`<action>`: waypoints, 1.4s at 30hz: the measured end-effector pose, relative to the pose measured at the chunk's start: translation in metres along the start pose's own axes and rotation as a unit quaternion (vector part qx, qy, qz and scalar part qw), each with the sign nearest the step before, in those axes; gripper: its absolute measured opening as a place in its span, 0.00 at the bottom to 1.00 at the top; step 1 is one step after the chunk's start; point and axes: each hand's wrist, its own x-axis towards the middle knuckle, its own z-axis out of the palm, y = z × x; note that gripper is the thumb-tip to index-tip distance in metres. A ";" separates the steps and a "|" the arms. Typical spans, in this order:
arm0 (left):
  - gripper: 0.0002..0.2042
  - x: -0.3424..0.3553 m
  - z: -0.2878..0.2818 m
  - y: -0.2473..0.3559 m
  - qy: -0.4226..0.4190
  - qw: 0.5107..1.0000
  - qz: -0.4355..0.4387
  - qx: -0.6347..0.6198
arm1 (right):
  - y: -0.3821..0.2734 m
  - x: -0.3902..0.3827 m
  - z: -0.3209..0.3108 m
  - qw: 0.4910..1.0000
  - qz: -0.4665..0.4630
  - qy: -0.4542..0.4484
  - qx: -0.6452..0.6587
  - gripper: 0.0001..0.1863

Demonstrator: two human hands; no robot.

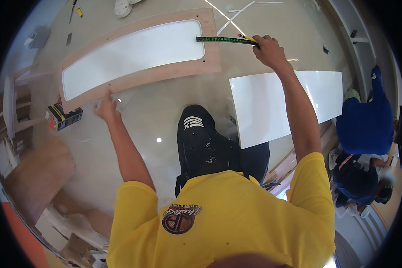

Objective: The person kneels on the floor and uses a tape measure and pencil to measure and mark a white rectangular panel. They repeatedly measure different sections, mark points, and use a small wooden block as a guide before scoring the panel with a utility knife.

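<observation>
A wooden frame with a long white panel inside it lies on the floor ahead of me. My right hand is closed around a tape measure, its body mostly hidden by the fingers. From there the dark green blade runs left across the frame's right end, its tip over the white panel. A thin yellow pencil-like stick pokes out beside that hand. At the frame's near edge, my left hand holds nothing, fingers apart, index finger extended to the wood.
A white sheet stands by my right leg, under my right forearm. Left of my left hand is a rectangular can. Two people, one in a blue top, are at the right. White strips lie on the floor beyond the frame.
</observation>
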 end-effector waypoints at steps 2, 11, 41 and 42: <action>0.29 -0.033 0.015 0.012 0.082 0.979 0.173 0.070 | 0.004 0.002 0.006 1.000 0.002 0.004 -0.016 0.19; 0.18 -0.204 0.190 -0.015 -0.348 0.853 0.364 0.136 | 0.023 0.004 0.014 0.993 -0.050 0.102 -0.040 0.16; 0.18 -0.214 0.203 -0.042 -0.261 0.794 0.502 0.223 | 0.029 -0.001 0.047 0.984 -0.061 0.164 0.018 0.17; 0.18 -0.214 0.203 -0.042 -0.262 0.793 0.502 0.227 | 0.029 -0.001 0.047 0.985 -0.061 0.160 0.022 0.17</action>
